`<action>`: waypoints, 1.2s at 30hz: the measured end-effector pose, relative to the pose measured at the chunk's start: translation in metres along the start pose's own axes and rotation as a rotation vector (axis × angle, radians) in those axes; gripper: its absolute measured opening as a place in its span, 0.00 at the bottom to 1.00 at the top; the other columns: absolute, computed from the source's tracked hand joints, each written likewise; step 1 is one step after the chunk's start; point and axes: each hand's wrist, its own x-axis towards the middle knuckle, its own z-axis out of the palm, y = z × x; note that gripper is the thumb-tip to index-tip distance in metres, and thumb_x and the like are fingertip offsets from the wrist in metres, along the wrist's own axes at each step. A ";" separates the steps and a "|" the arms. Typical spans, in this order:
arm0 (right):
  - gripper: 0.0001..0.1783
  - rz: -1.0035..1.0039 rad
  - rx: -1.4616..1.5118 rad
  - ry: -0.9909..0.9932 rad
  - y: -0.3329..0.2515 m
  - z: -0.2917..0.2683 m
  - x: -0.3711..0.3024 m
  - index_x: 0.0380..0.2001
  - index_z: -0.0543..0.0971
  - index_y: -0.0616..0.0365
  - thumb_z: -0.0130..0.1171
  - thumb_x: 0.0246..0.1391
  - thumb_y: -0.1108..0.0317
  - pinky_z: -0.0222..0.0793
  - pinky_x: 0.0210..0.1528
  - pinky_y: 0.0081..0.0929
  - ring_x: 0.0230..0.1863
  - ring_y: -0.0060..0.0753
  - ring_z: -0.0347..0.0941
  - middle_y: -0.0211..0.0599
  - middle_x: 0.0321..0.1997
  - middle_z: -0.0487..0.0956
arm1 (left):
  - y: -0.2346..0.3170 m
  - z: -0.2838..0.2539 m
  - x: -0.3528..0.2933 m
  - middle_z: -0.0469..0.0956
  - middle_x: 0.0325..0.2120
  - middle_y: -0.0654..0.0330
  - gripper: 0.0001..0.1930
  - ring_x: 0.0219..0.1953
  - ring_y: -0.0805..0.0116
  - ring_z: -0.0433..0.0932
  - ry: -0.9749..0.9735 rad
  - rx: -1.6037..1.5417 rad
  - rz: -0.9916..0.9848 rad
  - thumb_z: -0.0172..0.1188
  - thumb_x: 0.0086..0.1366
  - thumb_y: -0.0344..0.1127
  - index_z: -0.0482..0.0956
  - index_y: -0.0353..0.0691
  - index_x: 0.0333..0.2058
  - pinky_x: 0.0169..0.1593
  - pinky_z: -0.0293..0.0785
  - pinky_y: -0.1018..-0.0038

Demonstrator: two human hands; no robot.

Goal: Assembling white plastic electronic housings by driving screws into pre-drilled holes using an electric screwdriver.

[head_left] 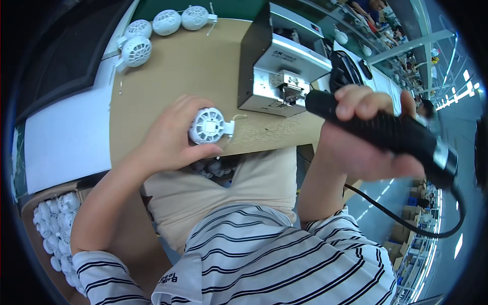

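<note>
at the far left, a dark flat panel (pixel 66 51) leans across the upper corner, and a white sheet (pixel 66 134) lies below it. lower down, a brown carton (pixel 129 223) is crowded with small white round units (pixel 56 234). along the back left of the tan board (pixel 178 66), four white slotted units (pixel 166 22) sit in a bent row, some with a tab and a thin cord sticking out.

the left hand (pixel 175 129) is closed around one white round housing (pixel 207 126) near the board's front edge, fingers curled over its far side and thumb along its near side. its slotted face with a square centre is uncovered, and its tab points right; whether it rests on the board or sits just above it, i cannot tell.

below are beige trousers (pixel 264 173) and a striped shirt (pixel 264 254). right of the housing stands a black and silver boxy machine (pixel 290 56), a small metal mechanism at its front.

the right hand (pixel 361 137), well apart from the left, is wrapped around a black cylindrical tool (pixel 378 127). the tool's narrow end points left, overlapping the machine's front corner in view; contact cannot be told. a black cable (pixel 401 221) loops down from its other end. at upper right, another person (pixel 363 10) shows near some shelving.
</note>
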 end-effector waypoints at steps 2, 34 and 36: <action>0.53 -0.005 -0.024 0.014 0.006 -0.005 0.001 0.63 0.68 0.56 0.42 0.55 0.18 0.73 0.37 0.37 0.26 0.36 0.78 0.39 0.32 0.80 | 0.002 0.003 0.002 0.76 0.46 0.54 0.31 0.47 0.54 0.74 -0.008 -0.016 -0.014 0.72 0.51 0.38 0.71 0.38 0.53 0.53 0.71 0.64; 0.56 0.270 0.225 -0.161 0.025 0.062 -0.042 0.69 0.61 0.54 0.42 0.55 0.18 0.70 0.43 0.38 0.28 0.31 0.74 0.35 0.35 0.76 | -0.011 0.007 0.000 0.77 0.44 0.58 0.31 0.46 0.57 0.74 0.023 0.096 0.030 0.74 0.50 0.41 0.73 0.42 0.52 0.56 0.66 0.64; 0.56 0.268 0.223 -0.167 0.026 0.063 -0.043 0.69 0.61 0.54 0.42 0.55 0.18 0.70 0.43 0.38 0.28 0.31 0.73 0.35 0.35 0.76 | -0.011 0.006 0.000 0.77 0.44 0.58 0.30 0.45 0.58 0.74 0.026 0.098 0.026 0.74 0.50 0.41 0.73 0.42 0.52 0.56 0.66 0.64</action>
